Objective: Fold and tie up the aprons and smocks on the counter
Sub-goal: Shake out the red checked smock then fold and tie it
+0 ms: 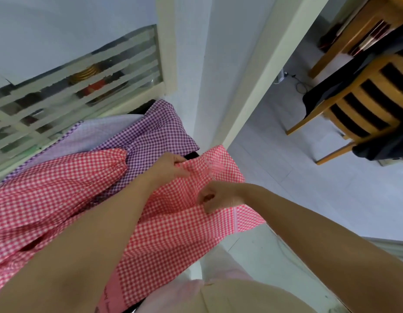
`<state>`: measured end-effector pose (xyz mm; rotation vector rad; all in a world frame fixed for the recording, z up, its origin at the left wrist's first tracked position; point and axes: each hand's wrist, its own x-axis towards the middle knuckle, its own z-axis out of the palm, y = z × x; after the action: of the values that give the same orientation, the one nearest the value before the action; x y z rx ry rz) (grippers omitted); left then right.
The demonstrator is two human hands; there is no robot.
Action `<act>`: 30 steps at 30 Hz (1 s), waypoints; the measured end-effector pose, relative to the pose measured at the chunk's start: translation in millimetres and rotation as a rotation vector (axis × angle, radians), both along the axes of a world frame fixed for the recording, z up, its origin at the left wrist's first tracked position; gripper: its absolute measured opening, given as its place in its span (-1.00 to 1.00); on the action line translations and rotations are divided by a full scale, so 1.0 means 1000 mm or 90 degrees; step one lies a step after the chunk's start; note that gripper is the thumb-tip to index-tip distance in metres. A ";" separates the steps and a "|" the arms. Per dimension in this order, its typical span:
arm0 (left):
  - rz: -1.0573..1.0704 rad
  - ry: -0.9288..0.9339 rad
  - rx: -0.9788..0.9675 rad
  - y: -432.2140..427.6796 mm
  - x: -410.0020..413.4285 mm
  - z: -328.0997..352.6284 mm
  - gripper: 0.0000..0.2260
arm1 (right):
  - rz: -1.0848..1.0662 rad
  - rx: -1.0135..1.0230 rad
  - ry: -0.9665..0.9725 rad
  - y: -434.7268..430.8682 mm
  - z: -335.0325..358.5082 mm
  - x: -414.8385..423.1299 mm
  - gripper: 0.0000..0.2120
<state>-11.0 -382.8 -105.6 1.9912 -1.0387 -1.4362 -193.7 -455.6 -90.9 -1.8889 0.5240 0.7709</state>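
A red-and-white checked smock (60,188) lies spread across the counter, one gathered sleeve cuff at its far left. My left hand (171,167) pinches a fold of this red cloth near its far edge. Just to the right, my right hand (216,196) grips the same cloth with curled fingers. Between the two hands the fabric is bunched up. Under and behind it lies a purple-and-white checked smock (155,134), part of it turned to show a pale lining. The red smock's right part hangs past the counter's end.
A white slatted window (67,86) runs along the wall behind the counter. A white door frame (261,71) stands right of the counter's end. Beyond it, on the pale floor, stands a wooden chair (363,105) with dark clothing draped over it.
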 end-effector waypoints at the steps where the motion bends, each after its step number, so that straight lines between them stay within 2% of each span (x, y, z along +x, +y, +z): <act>1: 0.000 -0.067 -0.060 -0.001 -0.003 0.000 -0.93 | -0.057 -0.052 -0.069 -0.005 -0.001 -0.001 -0.89; 3: -0.108 -0.303 -0.092 -0.003 -0.006 0.002 -0.87 | -0.229 -0.155 -0.218 -0.015 -0.006 -0.002 -0.91; 4: -0.156 -0.379 -0.085 -0.001 -0.007 0.003 -0.88 | -0.305 -0.188 -0.253 -0.020 -0.010 -0.001 -0.92; 5: -0.168 -0.392 -0.074 0.001 -0.007 0.002 -0.90 | -0.360 -0.223 -0.261 -0.023 -0.012 0.000 -0.93; 7: -0.106 -0.319 -0.073 0.004 -0.005 0.001 -0.82 | -0.459 -0.290 -0.233 -0.030 -0.017 0.001 -0.87; 9: -0.086 -0.291 -0.081 0.007 -0.004 0.002 -0.76 | -0.592 -0.281 -0.199 -0.038 -0.022 0.000 -0.70; 11: -0.087 -0.291 -0.071 0.010 -0.005 0.003 -0.72 | -0.661 -0.250 -0.133 -0.044 -0.026 -0.001 -0.51; 13: -0.057 -0.292 -0.077 0.012 -0.005 0.002 -0.66 | -0.652 -0.256 -0.048 -0.048 -0.032 -0.003 -0.46; 16: -0.059 -0.315 -0.075 0.012 -0.004 -0.005 -0.69 | -0.636 -0.245 0.054 -0.051 -0.038 -0.008 -0.57; 18: -0.086 -0.328 -0.077 0.010 -0.003 -0.010 -0.77 | -0.603 -0.181 0.110 -0.055 -0.043 -0.012 -0.61; 21: -0.095 -0.342 -0.082 0.008 -0.004 -0.016 -0.74 | -0.638 -0.047 0.170 -0.057 -0.049 -0.020 -0.55; 24: -0.130 -0.362 -0.060 0.006 -0.005 -0.021 -0.67 | -0.715 0.073 0.135 -0.058 -0.051 -0.028 -0.77; 26: -0.134 -0.381 -0.051 0.005 -0.005 -0.024 -0.66 | -0.714 0.075 0.087 -0.058 -0.053 -0.034 -0.89; 28: -0.105 -0.388 -0.048 0.004 -0.006 -0.025 -0.63 | -0.685 0.064 0.004 -0.058 -0.050 -0.038 -0.95; 30: -0.071 -0.380 -0.031 0.002 -0.007 -0.028 -0.51 | -0.697 0.097 -0.109 -0.057 -0.045 -0.037 -0.95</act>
<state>-17.8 -381.3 -133.1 2.4204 -1.4256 -0.8562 -231.0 -512.5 -135.7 -1.2186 1.1884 -0.0802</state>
